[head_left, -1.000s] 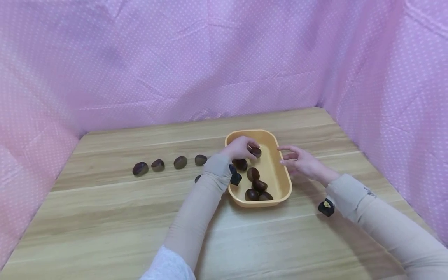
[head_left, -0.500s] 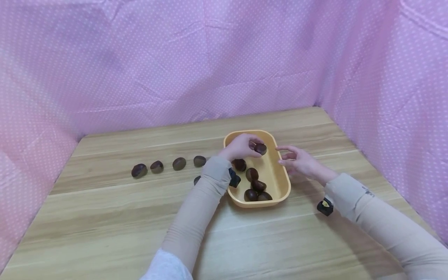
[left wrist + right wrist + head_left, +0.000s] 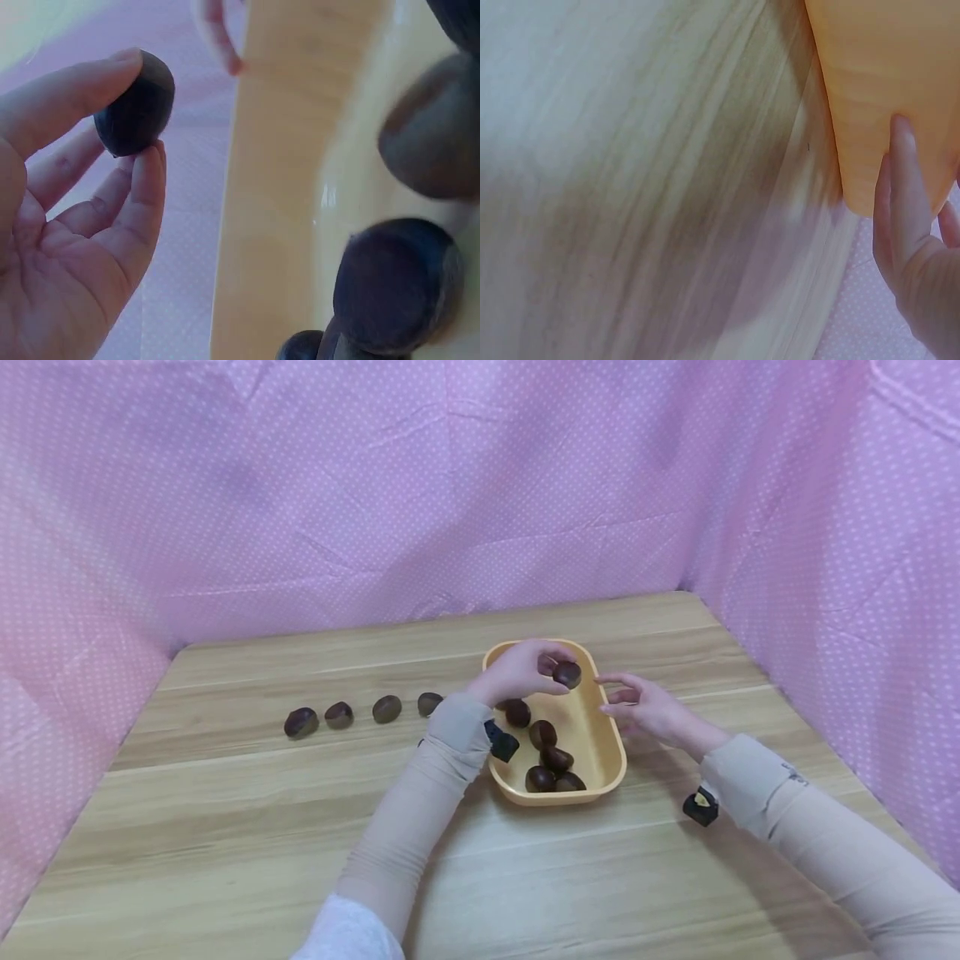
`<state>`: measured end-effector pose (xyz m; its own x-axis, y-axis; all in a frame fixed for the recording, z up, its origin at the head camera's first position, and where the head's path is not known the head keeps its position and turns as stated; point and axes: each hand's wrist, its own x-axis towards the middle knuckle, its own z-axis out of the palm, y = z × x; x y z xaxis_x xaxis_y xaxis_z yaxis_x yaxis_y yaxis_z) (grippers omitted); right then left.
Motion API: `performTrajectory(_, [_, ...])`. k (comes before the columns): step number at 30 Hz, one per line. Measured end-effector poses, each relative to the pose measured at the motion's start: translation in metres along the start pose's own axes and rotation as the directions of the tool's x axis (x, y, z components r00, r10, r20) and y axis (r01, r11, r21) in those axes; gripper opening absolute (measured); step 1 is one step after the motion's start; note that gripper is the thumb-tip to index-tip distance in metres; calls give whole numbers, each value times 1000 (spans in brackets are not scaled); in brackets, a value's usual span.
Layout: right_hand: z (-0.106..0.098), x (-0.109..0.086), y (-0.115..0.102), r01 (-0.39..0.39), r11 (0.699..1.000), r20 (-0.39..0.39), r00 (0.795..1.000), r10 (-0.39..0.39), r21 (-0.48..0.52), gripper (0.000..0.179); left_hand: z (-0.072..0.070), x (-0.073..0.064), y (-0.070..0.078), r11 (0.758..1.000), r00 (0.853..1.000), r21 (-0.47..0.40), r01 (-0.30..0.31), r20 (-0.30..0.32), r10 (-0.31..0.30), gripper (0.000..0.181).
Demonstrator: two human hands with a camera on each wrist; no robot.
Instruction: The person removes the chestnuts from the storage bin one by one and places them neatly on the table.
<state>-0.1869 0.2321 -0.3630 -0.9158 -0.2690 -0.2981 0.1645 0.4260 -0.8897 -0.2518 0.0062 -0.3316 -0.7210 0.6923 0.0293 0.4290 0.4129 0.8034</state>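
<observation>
My left hand point(image 3: 519, 675) pinches a dark brown chestnut point(image 3: 567, 674) between thumb and fingertips, over the far part of a yellow plastic tray point(image 3: 611, 752). The left wrist view shows this chestnut point(image 3: 139, 105) held at the fingertips, with the palm turned up beside it. Several more chestnuts point(image 3: 557, 759) lie in the tray, mostly along its left side and near end. At the tray's right side, my right hand point(image 3: 652, 712) rests its fingertips on the outer wall, fingers fairly straight. The right wrist view shows a finger point(image 3: 904, 161) against that wall.
Left of the tray, several chestnuts point(image 3: 386, 709) stand in a spaced row on the wooden table point(image 3: 225, 827). Another one peeks out from behind my left forearm point(image 3: 405, 827). Pink dotted cloth point(image 3: 420, 485) hangs behind the table and at both sides.
My left hand has lifted the chestnut from the tray and moved it slightly right and up. The right hand has stayed at the tray's side.
</observation>
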Motion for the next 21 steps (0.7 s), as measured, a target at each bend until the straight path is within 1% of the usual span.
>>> performTrajectory(4, [0, 1, -1, -12, 1000, 0, 1000, 12, -14, 61, -3, -4, 4, 1000, 1000, -15, -9, -11, 9, 41])
performTrajectory(9, [1, 1, -5, -16, 999, -7, 1000, 16, -48, 61, -8, -8, 13, 999, 999, -12, -33, -13, 33, 40])
performTrajectory(14, [1, 1, -7, -13, 998, -11, 1000, 13, -55, 61, -14, -15, 21, 998, 998, -22, -56, -20, 56, 42])
performTrajectory(18, [1, 1, -6, -11, 999, -19, 1000, 10, -48, 61, -20, -22, 23, 998, 997, 5, -64, -31, 64, 43])
performTrajectory(21, [2, 1, -5, -9, 999, -24, 1000, 8, -45, 61, -24, -30, 21, 998, 997, 23, -62, -42, 63, 42])
